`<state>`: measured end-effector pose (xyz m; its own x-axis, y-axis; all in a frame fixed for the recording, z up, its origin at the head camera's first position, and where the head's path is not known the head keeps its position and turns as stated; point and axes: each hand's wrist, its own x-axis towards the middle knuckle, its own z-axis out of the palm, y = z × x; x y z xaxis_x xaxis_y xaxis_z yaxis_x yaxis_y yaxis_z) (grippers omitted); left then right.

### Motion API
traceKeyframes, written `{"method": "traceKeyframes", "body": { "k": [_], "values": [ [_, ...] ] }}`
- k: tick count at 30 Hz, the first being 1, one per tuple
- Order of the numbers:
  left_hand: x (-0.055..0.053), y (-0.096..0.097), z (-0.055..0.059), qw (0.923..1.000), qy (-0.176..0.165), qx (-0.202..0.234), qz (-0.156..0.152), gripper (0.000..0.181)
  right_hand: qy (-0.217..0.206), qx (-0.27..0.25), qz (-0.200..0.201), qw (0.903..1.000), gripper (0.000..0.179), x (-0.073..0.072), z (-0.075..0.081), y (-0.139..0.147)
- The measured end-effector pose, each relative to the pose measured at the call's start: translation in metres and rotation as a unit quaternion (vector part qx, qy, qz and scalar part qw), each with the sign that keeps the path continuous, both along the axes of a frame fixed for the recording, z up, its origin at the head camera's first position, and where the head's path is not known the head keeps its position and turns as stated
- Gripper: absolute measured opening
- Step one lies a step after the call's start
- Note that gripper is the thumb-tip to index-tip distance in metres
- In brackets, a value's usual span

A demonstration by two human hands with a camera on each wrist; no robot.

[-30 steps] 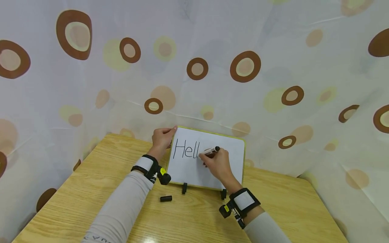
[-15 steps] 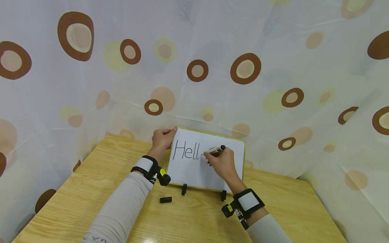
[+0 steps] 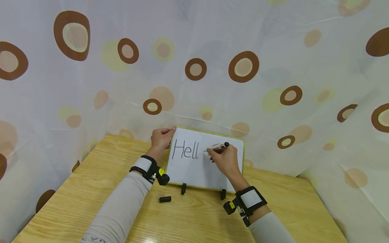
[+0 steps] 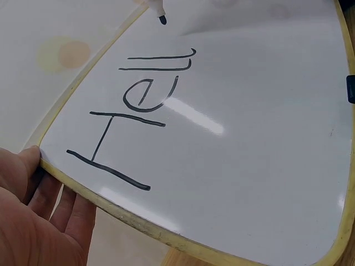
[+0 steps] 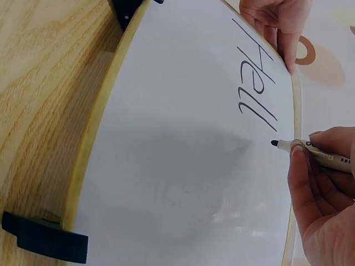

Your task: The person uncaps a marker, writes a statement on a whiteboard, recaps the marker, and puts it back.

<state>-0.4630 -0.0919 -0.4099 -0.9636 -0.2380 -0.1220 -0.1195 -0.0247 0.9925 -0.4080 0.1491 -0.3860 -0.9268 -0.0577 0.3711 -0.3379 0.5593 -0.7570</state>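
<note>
A whiteboard (image 3: 194, 172) with a yellow frame leans back on two black supports, "Hell" (image 4: 141, 100) written across its upper left in black. My left hand (image 3: 161, 140) grips the board's upper left corner, thumb at the front edge and fingers behind, as the left wrist view shows. My right hand (image 3: 226, 160) pinches a white marker (image 5: 327, 158) with a black end between thumb and fingers. In the right wrist view, its bare black tip is close over the board, just past the last "l".
A black marker cap (image 3: 165, 199) lies on the wooden table (image 3: 200, 222) in front of the board. The board's black stand feet (image 3: 183, 188) stick out at its lower edge. Behind hangs a white curtain (image 3: 212, 101) patterned with brown and yellow circles.
My right hand has moved right with the marker, from the second "l" to the blank surface beside it. The left hand keeps its hold on the corner.
</note>
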Motion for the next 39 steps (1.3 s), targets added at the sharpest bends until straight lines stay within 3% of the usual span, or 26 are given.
{"method": "traceKeyframes", "body": {
  "k": [39],
  "values": [
    [0.002, -0.002, 0.004, 1.0000, -0.006, -0.002, -0.005, 0.046, 0.000, 0.012, -0.007, 0.9999, 0.007, -0.006, -0.009, -0.006]
  ]
}}
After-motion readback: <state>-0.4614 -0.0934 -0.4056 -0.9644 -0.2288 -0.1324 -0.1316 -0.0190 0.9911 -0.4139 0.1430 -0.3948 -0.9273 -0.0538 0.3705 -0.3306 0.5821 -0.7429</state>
